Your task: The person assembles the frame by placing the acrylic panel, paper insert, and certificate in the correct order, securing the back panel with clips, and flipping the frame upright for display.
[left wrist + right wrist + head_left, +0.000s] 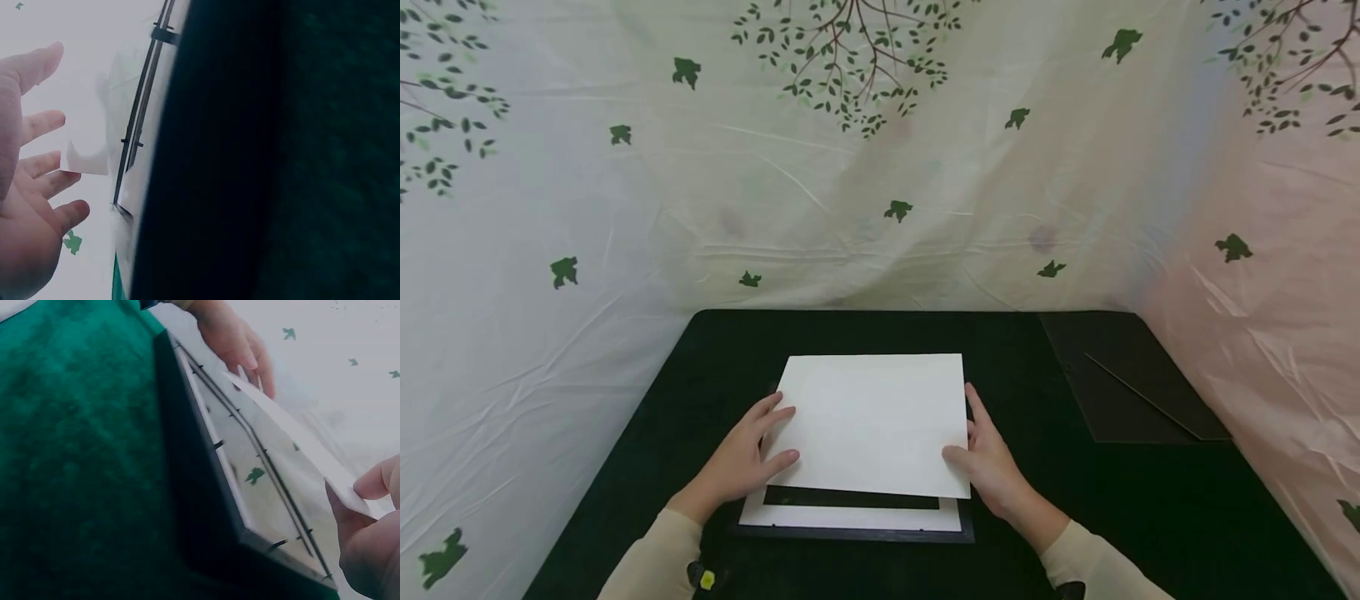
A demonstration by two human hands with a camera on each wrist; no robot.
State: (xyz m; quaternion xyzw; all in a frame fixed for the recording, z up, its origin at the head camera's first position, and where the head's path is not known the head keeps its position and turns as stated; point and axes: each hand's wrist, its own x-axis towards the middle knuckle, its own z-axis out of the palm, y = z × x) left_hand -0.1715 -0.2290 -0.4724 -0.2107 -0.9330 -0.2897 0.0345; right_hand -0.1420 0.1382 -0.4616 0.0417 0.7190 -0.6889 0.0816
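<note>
A white sheet [872,425] is held tilted above a dark-rimmed picture frame [857,534], which lies on the dark green table. My right hand [996,471] pinches the sheet's lower right edge, thumb on top and fingers beneath, as the right wrist view also shows. At the left edge, my left hand [741,458] touches the sheet with thumb and fingertips; its fingers look spread in the left wrist view. Below the sheet, a white border [850,518] around a dark opening shows inside the frame. Small dark tabs [218,444] stand along the frame's inner edge.
On the table's right side lies a dark flat board [1120,400], with a thin light line running slantwise across it. Pale cloth [880,242] printed with green leaves and branches hangs behind the table [737,350] and on both sides.
</note>
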